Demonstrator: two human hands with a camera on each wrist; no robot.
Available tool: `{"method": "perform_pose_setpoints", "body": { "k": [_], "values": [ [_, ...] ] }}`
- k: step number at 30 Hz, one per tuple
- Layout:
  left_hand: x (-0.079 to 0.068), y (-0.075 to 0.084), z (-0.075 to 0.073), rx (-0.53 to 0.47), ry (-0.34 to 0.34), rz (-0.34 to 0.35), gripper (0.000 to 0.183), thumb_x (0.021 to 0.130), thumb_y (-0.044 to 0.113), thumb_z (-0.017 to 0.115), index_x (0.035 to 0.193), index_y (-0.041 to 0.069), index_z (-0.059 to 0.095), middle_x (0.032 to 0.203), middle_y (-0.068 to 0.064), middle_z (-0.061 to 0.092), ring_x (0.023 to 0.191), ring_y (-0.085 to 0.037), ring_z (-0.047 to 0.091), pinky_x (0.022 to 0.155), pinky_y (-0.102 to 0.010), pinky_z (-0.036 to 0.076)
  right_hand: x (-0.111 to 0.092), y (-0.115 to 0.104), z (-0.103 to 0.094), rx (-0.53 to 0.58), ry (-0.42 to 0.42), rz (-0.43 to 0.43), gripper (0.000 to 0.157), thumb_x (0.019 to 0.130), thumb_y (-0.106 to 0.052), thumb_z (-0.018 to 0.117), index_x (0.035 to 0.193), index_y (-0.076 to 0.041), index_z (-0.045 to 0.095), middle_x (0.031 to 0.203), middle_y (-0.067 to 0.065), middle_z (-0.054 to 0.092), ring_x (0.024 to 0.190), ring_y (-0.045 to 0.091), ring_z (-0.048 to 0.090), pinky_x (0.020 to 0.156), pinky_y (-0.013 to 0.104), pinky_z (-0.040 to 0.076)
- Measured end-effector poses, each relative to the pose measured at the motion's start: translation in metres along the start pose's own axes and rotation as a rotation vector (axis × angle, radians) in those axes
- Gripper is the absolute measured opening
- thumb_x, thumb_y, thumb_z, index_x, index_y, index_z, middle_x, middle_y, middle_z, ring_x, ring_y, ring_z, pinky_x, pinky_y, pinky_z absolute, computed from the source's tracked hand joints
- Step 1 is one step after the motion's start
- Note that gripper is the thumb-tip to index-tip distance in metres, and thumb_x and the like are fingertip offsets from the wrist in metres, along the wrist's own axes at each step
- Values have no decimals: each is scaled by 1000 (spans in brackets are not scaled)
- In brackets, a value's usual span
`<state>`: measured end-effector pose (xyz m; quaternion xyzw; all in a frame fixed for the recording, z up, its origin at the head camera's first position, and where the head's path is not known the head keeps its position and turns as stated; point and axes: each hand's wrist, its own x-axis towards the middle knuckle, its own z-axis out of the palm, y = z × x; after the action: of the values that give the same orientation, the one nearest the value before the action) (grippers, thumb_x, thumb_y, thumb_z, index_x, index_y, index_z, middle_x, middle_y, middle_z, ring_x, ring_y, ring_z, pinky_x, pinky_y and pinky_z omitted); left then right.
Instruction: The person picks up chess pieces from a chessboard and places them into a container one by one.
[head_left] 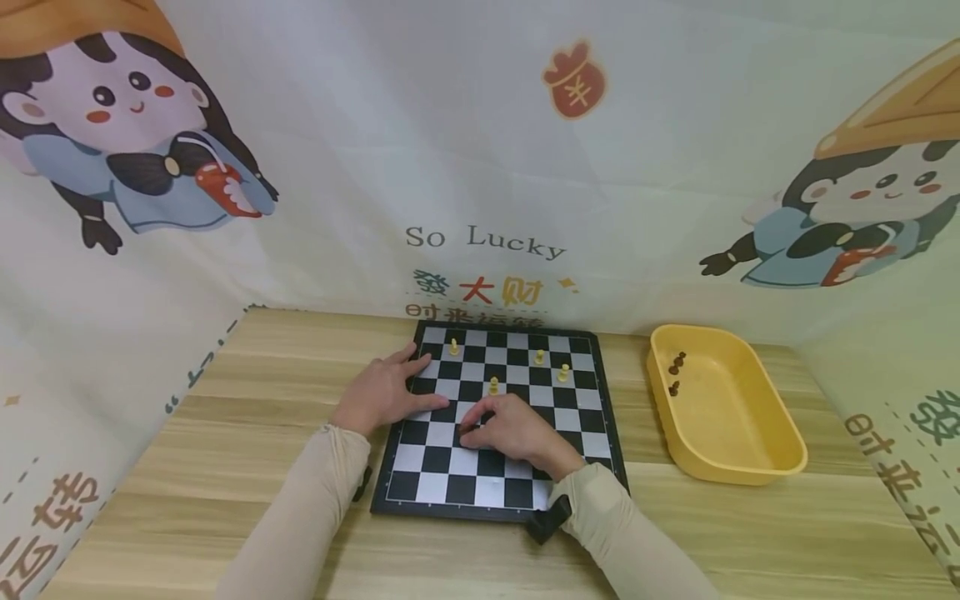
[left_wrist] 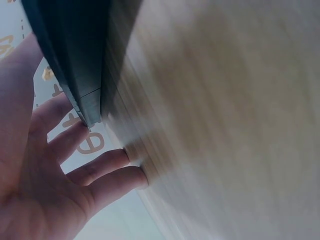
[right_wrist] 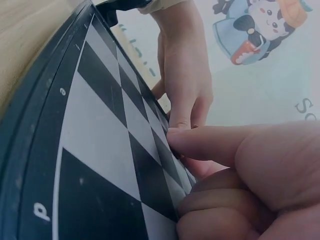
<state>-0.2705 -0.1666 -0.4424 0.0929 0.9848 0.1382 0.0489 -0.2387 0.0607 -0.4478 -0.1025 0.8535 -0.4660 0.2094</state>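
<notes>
A black-and-white chessboard (head_left: 480, 492) lies on the wooden table, with several pale yellow chess pieces (head_left: 493, 385) standing on its far half. My right hand (head_left: 510, 429) is low over the middle of the board and pinches a dark brown chess piece (head_left: 467, 430) between thumb and fingers; those fingers mostly hide it. Spread over the board's left edge is my left hand (head_left: 382, 392), its thumb on the squares. In the left wrist view the fingers (left_wrist: 117, 182) of that hand reach past the board's dark side (left_wrist: 75, 55), holding nothing.
To the right of the board stands a yellow plastic bin (head_left: 738, 475) with a few dark chess pieces (head_left: 674, 388) near its left wall. A printed cloth (head_left: 480, 167) hangs behind the table (head_left: 247, 400) and at both sides.
</notes>
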Motion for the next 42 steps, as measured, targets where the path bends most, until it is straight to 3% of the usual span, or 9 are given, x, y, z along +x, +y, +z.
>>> {"method": "perform_pose_setpoints", "body": {
  "k": [3, 5, 10, 14, 23, 30, 35, 42],
  "values": [
    [0, 0, 1, -3, 1, 2, 92, 85, 74, 65, 155, 20, 44, 169, -13, 29, 145, -55, 37, 121, -59, 36, -1, 0, -1, -30, -30, -13, 14, 81, -20, 85, 92, -17, 76, 100, -3, 70, 79, 14, 55, 67, 27, 42],
    [0, 0, 2, -6, 0, -1, 92, 84, 74, 65, 156, 20, 44, 169, -13, 29, 146, -54, 37, 121, -58, 36, -2, 1, -3, -56, -54, -26, 14, 81, -21, 86, 91, -18, 76, 95, -4, 71, 77, 14, 56, 66, 27, 42],
    [2, 1, 2, -11, -5, -14, 93, 84, 75, 65, 156, 21, 43, 169, -12, 27, 145, -56, 36, 120, -58, 37, -8, 3, -10, -94, -89, -47, 13, 82, -21, 85, 91, -18, 76, 65, -5, 63, 56, 11, 47, 54, 25, 34],
    [3, 0, 2, -11, -3, -19, 93, 83, 76, 65, 156, 22, 43, 170, -11, 27, 145, -58, 35, 121, -59, 36, -14, 2, -18, -106, -79, -43, 12, 84, -22, 83, 93, -18, 76, 58, -5, 58, 52, 10, 44, 53, 24, 32],
    [3, 0, 2, -25, -5, -32, 93, 83, 76, 65, 156, 23, 43, 170, -11, 26, 146, -58, 33, 122, -59, 35, -20, 10, -34, -117, -47, -23, 10, 83, -23, 83, 89, -17, 77, 58, -4, 54, 61, 13, 46, 58, 26, 33],
    [0, -3, 4, -35, -12, -50, 94, 82, 76, 66, 156, 23, 42, 170, -10, 26, 146, -58, 32, 122, -60, 34, -24, 18, -42, -112, -41, -9, 10, 83, -23, 83, 89, -18, 78, 74, -4, 69, 75, 14, 53, 65, 26, 39],
    [0, -3, 4, -36, -1, -42, 94, 82, 75, 66, 156, 22, 43, 170, -10, 26, 147, -57, 32, 122, -59, 35, -27, 22, -51, -80, -33, -29, 11, 83, -20, 82, 92, -14, 78, 76, -4, 71, 71, 12, 54, 63, 24, 41],
    [1, 1, 1, -33, 0, -16, 94, 82, 75, 66, 156, 20, 44, 169, -13, 27, 147, -56, 33, 122, -59, 34, -35, 24, -72, -37, 5, -19, 15, 83, -19, 82, 95, -12, 78, 77, -4, 72, 59, 7, 45, 55, 22, 36]
  ]
}}
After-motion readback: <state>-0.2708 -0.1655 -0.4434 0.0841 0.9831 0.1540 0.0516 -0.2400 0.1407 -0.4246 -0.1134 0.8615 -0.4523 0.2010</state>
